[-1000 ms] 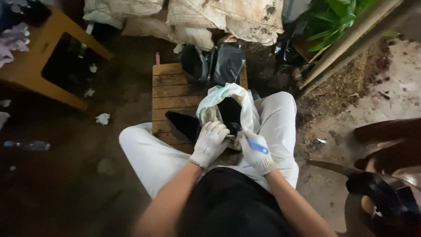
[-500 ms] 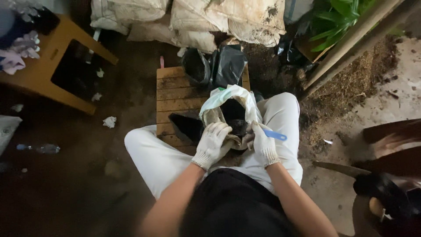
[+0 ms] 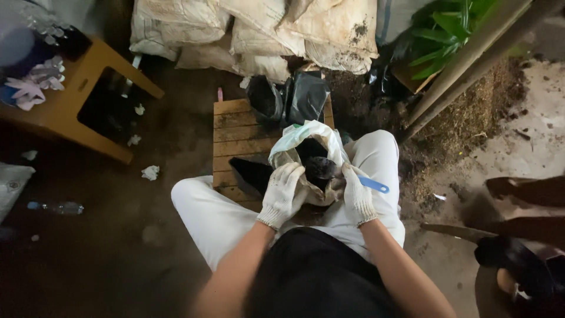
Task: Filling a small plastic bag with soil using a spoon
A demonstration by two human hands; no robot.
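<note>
Plainly, left hand point(image 3: 285, 189) grips the white sack's point(image 3: 306, 134) rim to keep it open; right hand point(image 3: 357, 197), at three o'clock, clutches a blue-handled tool point(image 3: 375, 185).

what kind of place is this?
Likely a potting or nursery work area: soiled sacks piled at the back, loose soil on the ground, green plant, black planting bags on a wooden board.
</note>
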